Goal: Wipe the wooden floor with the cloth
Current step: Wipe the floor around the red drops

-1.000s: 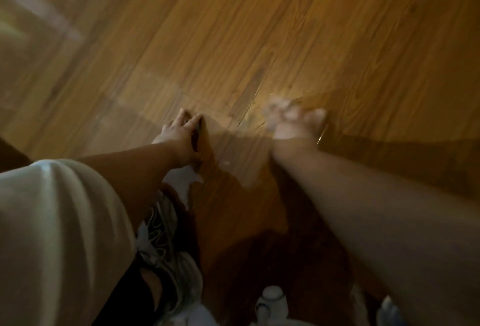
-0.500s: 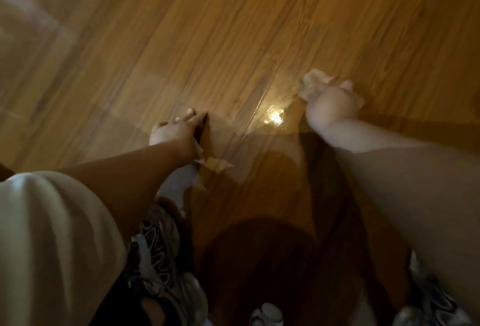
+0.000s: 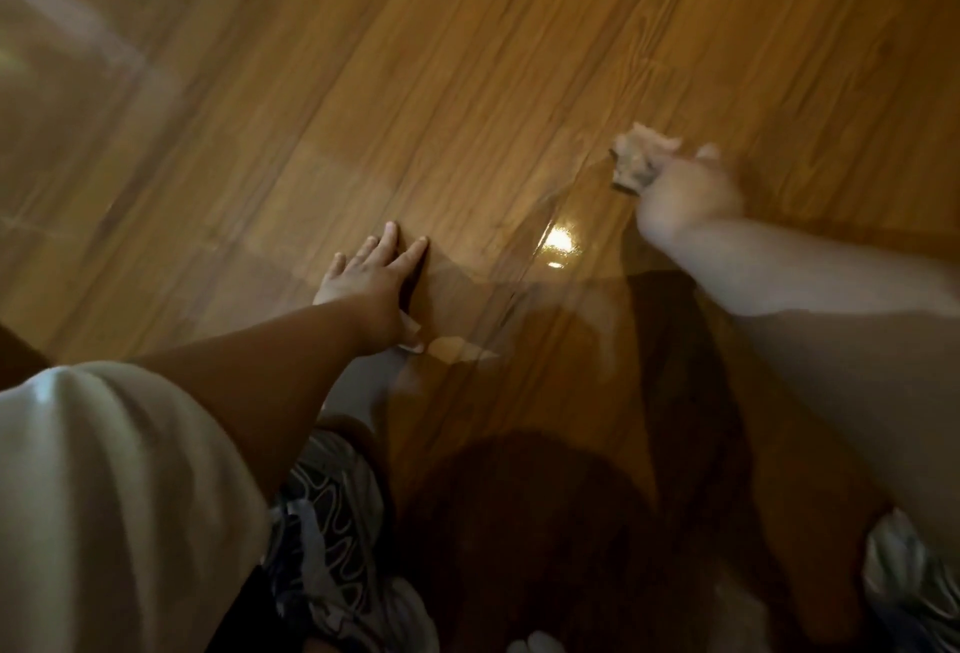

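Note:
The wooden floor (image 3: 467, 54) of brown planks fills the view, with a glossy wet patch (image 3: 560, 242) shining between my arms. My right hand (image 3: 688, 195) grips a small crumpled pale cloth (image 3: 635, 159) and presses it on the boards at the right; the hand is blurred by motion. My left hand (image 3: 371, 275) lies flat on the floor left of the wet patch, fingers straight and spread, holding nothing.
My shoes (image 3: 332, 512) show at the bottom left and at the bottom right (image 3: 904, 579). A white sleeve (image 3: 104, 496) covers my left upper arm. A dark head shadow (image 3: 519, 522) falls on the boards below the hands. Pale light streaks cross the far left floor (image 3: 67, 18).
My right hand with the cloth has swept from near the wet patch outward to the right and farther away. My left hand's fingers have straightened flat on the floor.

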`<state>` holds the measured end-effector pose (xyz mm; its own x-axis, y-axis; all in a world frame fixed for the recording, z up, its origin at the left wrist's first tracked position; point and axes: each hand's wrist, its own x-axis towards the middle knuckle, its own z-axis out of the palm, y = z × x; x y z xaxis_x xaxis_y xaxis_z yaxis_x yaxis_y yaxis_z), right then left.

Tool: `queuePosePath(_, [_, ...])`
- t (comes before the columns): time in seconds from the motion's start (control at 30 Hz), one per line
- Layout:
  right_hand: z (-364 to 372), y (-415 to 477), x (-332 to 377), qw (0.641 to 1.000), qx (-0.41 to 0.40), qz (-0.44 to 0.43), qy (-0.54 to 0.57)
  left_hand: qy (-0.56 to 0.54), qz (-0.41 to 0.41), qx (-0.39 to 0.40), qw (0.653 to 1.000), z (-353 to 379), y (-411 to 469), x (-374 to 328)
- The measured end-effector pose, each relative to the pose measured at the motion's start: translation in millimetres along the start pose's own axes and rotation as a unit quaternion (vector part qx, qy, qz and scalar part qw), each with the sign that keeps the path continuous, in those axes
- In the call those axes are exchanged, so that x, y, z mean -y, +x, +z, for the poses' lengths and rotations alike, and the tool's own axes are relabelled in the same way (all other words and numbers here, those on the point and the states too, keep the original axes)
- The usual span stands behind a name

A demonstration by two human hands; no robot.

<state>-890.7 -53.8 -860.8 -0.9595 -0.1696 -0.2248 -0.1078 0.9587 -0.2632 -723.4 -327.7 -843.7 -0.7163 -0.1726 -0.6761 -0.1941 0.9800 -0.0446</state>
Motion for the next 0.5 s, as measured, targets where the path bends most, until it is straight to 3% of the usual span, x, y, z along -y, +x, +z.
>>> queuePosePath(0.07, [8.6,0.0,3.4,1.000,0.004,0.004,0.025,0.029,0.005,-0.023,0.999,0.4,1.2,2.6])
queuePosePath(0.13, [28.8,-25.1,27.6,0.996,0.036,-0.065,0.058,0.040,0.000,-0.042,0.998,0.5,1.6,6.3])
queuePosePath(0.2, [51.2,-64.5,62.1,0.982,0.060,-0.172,0.053,0.033,-0.005,-0.052,0.998,-0.2,2.4,9.3])
queuePosePath(0.27, [58.8,-103.9,96.3,0.939,0.095,-0.327,0.046,0.033,-0.002,-0.058,0.998,-3.4,4.1,10.9])
queuePosePath(0.33, [58.6,-117.0,110.7,0.907,0.123,-0.401,0.031,0.039,0.013,-0.066,0.997,-7.6,6.0,11.2])
queuePosePath(0.4, [48.1,-91.1,101.4,0.924,0.154,-0.351,0.018,0.030,0.028,-0.070,0.997,-13.9,10.1,11.3])
queuePosePath(0.43, [43.1,-70.5,90.4,0.948,0.150,-0.279,0.031,0.021,0.036,-0.070,0.997,-18.0,12.6,11.0])
queuePosePath(0.5, [27.8,-20.4,56.9,0.987,0.073,-0.143,0.028,0.005,0.050,-0.071,0.996,-26.7,19.0,7.6])
